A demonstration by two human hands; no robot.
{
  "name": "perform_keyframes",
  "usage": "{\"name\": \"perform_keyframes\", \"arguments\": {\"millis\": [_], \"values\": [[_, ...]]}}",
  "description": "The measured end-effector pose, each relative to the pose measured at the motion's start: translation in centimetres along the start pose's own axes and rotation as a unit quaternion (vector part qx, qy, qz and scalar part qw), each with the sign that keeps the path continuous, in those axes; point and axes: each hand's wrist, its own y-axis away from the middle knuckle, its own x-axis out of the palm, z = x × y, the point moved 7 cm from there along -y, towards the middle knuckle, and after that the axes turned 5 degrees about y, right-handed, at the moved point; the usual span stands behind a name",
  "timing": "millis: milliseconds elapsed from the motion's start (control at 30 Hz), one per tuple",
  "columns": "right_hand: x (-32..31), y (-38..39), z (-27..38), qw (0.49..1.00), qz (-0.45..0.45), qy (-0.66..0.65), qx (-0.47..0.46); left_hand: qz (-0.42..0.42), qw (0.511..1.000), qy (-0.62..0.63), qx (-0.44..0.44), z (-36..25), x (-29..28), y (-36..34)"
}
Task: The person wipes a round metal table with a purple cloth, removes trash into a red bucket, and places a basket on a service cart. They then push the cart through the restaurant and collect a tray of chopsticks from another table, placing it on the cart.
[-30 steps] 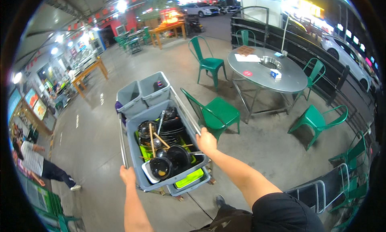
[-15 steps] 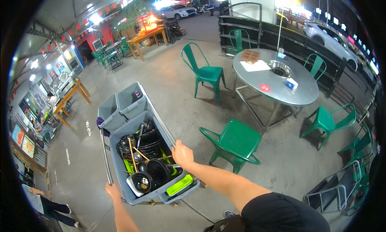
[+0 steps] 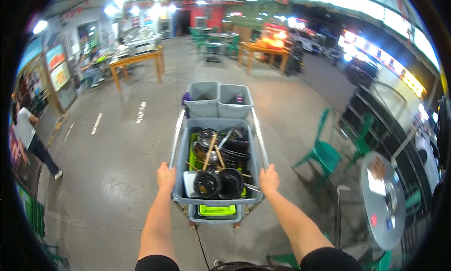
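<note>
Before me stands a grey cart (image 3: 177, 196) with metal rails along both sides. My left hand (image 3: 166, 176) is closed round the left rail (image 3: 177, 134), and my right hand (image 3: 269, 178) grips the right rail (image 3: 260, 137). Dirty dishes fill its large bin: black bowls (image 3: 231, 182), a stack of dark dishes (image 3: 235, 156), wooden chopsticks (image 3: 210, 151) and a white dish (image 3: 190, 183). Two smaller grey bins (image 3: 202, 107) sit at the far end, the right one holding a small bottle (image 3: 239, 98). A lime-green tray (image 3: 217, 210) lies on a lower level near me.
On the right are a round metal table (image 3: 383, 210) and green chairs (image 3: 322, 153) beside a dark fence. Wooden tables (image 3: 136, 62) stand ahead, one bearing a lit red case (image 3: 272, 36). At the left, a person (image 3: 30, 135) is walking. Concrete floor (image 3: 117, 163) surrounds the cart.
My view and the cart have swung left, so the cart now points straight ahead toward the back. The round table and chairs have shifted to the right edge. Both hands keep their grip.
</note>
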Motion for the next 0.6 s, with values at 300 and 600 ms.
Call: {"name": "perform_keyframes", "arguments": {"millis": [300, 600], "values": [[0.6, -3.1, 0.2, 0.999, 0.003, 0.012, -0.042, -0.025, 1.0, 0.015, 0.003, -1.1, 0.0, 1.0], [3.9, -6.8, -2.3, 0.998, 0.035, -0.025, -0.052, -0.054, 0.998, 0.0, -0.018, -0.8, 3.5, 1.9]]}}
